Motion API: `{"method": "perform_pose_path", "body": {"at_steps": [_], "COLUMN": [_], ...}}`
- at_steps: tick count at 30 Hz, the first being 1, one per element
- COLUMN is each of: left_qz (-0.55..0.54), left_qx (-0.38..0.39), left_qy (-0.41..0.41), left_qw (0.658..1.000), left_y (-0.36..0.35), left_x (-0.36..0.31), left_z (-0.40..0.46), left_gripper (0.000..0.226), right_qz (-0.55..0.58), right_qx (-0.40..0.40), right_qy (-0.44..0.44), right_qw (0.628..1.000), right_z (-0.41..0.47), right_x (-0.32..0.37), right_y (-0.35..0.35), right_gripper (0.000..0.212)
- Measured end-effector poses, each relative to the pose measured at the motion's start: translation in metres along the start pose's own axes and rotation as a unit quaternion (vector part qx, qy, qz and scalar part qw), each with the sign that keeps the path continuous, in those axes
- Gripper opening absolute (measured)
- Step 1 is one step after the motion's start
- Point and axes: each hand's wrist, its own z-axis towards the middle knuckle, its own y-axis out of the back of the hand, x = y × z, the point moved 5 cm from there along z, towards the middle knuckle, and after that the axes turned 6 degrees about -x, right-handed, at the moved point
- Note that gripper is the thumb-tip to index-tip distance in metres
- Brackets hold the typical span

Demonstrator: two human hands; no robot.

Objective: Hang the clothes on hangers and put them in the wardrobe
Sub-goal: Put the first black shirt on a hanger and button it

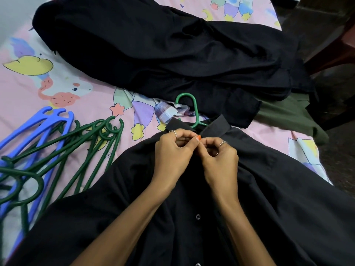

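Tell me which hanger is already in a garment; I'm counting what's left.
The light green hanger: its hook sticks out of the black shirt's collar, where both hands work. The dark green and blue hangers lie loose in a pile.

We are looking down at a black shirt (259,198) lying spread on the bed (23,89), with a green hanger (194,110) poking its hook out past the collar. Our left hand (172,152) and right hand (219,156) are meeting just below the collar, fingers curled and pinching the shirt's front edges together. A heap of dark clothes (163,48) is lying beyond, and green and blue spare hangers (63,146) are lying on the left.
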Motion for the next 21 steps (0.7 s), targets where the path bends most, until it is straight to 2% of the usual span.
{"method": "perform_pose_path", "body": {"at_steps": [5,13,16,18,21], "left_qz": [0.016,0.010,-0.006,-0.033,-0.124], "left_qx": [-0.043,-0.079,-0.071,-0.061,-0.049], "left_qy": [-0.051,-0.059,-0.045,-0.021,0.049], "left_qw": [0.998,0.995,0.996,0.997,0.990], "left_y": [0.000,-0.003,-0.004,-0.006,-0.010], "left_x": [-0.003,0.002,0.006,0.009,0.013], "left_z": [-0.003,-0.002,-0.001,-0.002,-0.002], "left_gripper": [0.016,0.023,0.023,0.023,0.020], "right_qz": [0.017,0.024,0.038,0.079,0.160], "right_qx": [-0.016,-0.071,-0.084,-0.074,-0.034], "right_qy": [0.017,0.048,0.055,0.029,-0.015], "right_qw": [1.000,0.996,0.994,0.994,0.986], "right_z": [-0.001,-0.011,-0.014,-0.013,-0.008], "right_x": [0.005,0.004,0.005,0.003,-0.002], "right_y": [0.000,-0.008,-0.008,-0.009,-0.012], "right_gripper": [0.009,0.006,0.007,0.007,0.012]}}
